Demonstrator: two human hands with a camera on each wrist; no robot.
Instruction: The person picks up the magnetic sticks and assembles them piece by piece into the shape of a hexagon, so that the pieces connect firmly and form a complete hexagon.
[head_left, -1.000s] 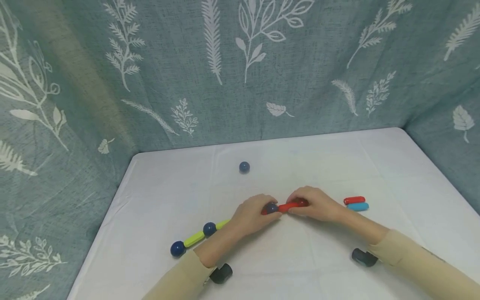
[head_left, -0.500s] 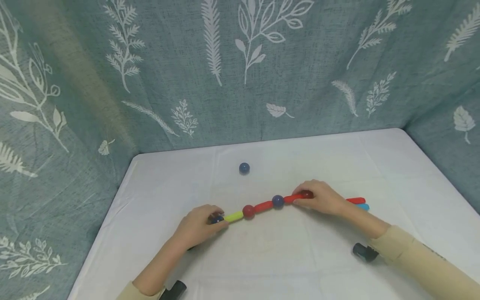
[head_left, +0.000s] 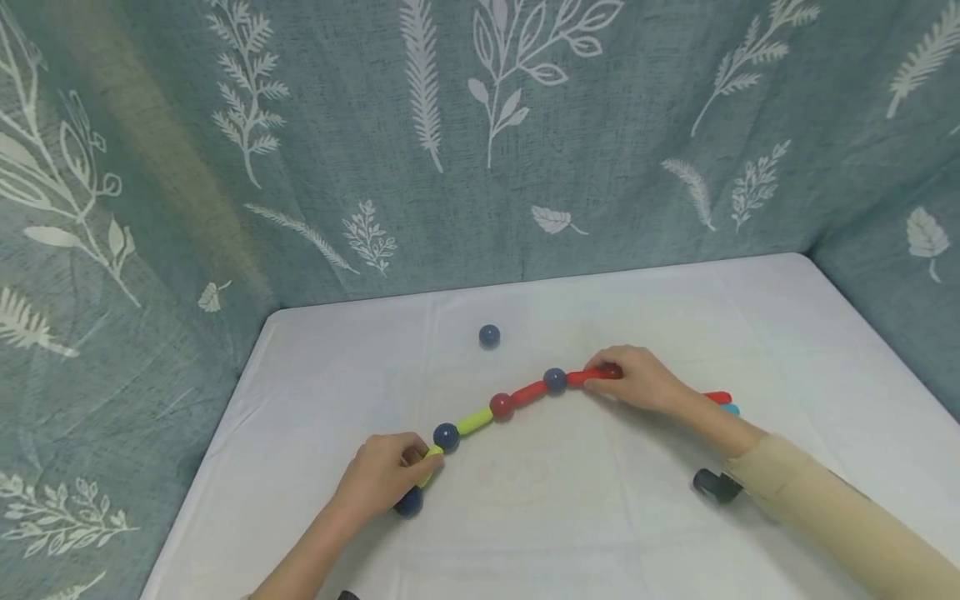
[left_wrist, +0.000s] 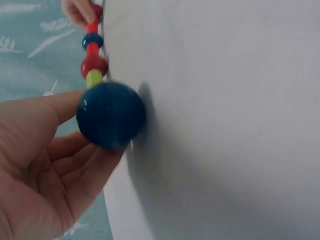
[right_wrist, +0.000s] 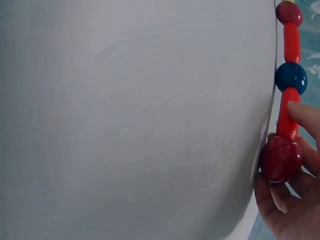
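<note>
A chain of balls and rods curves across the white table between both hands. My left hand (head_left: 381, 473) pinches the yellow-green rod at its left end, between a dark blue end ball (left_wrist: 111, 115) and another dark blue ball (head_left: 446, 437). From there run a second yellow-green rod (head_left: 476, 422), a red ball (head_left: 502, 406), a red rod (head_left: 529, 393), a blue ball (head_left: 555, 380) and a last red rod (right_wrist: 287, 114). My right hand (head_left: 637, 379) grips that last red rod with thumb and fingers, close around the dark red end ball (right_wrist: 281, 159).
A loose blue ball (head_left: 489, 336) lies behind the chain on the white cloth. Beyond the right wrist, a red rod (head_left: 718, 397) and a blue rod (head_left: 731, 409) lie partly hidden. A patterned green-grey curtain (head_left: 480, 208) hangs behind the table.
My left hand has let go of the chain's middle, gone left and taken hold of the left-end rod. My right hand has shifted slightly back. The chain now bends into an arc.
</note>
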